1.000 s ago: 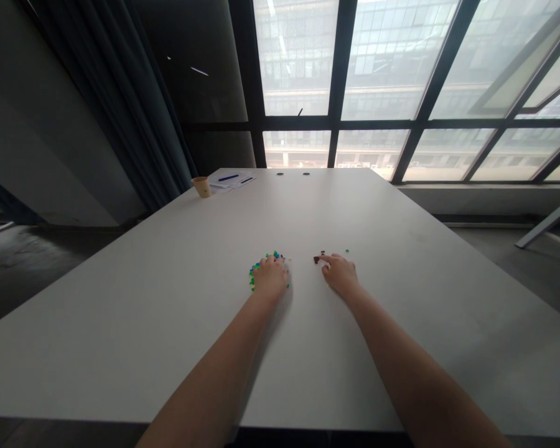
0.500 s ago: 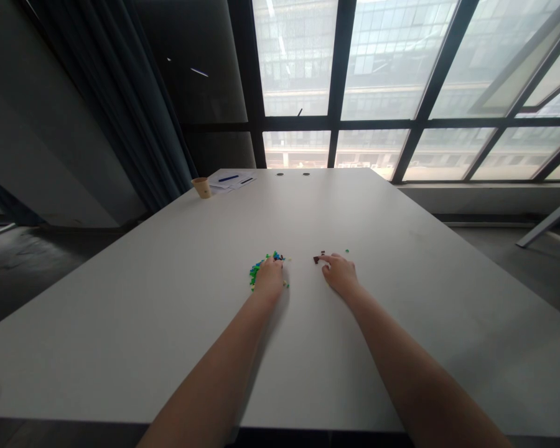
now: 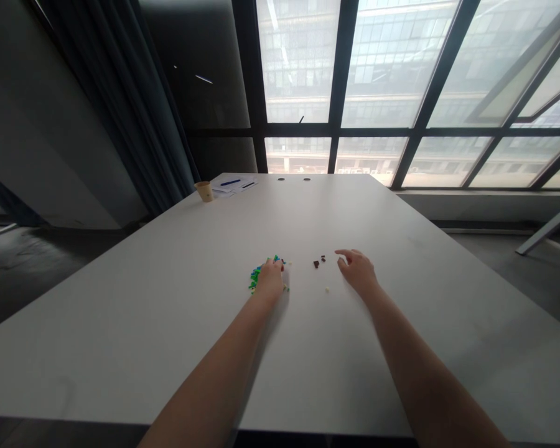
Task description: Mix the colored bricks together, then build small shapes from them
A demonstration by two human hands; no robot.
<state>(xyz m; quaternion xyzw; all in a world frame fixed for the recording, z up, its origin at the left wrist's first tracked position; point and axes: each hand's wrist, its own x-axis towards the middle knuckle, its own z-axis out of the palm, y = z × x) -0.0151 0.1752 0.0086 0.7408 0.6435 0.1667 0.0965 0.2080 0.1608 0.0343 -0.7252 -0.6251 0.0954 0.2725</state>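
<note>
On the white table, my left hand [image 3: 270, 277] rests over the right side of a heap of small green, blue and yellow plastic pieces [image 3: 256, 277]. Its fingers curl down into the heap, and their tips are mostly hidden; a dark red bit shows beside them. My right hand [image 3: 358, 270] hovers at the right with index finger stretched out and thumb apart, nothing visible in it. Left of that fingertip lie several dark brown pieces [image 3: 316, 264], apart from the hand. A pale piece [image 3: 327, 289] sits closer to me, between both hands.
The white table [image 3: 168, 336] extends far ahead. At its far left stand a tan paper cup [image 3: 205, 191] and papers [image 3: 219, 185] with a blue pen [image 3: 230, 182] on them. Two dark round discs [image 3: 307, 179] show near the far edge. Windows rise behind.
My right hand has moved right, off the dark brown pieces, uncovering them and the pale piece. It now covers where a green piece lay. My left hand stays at the heap.
</note>
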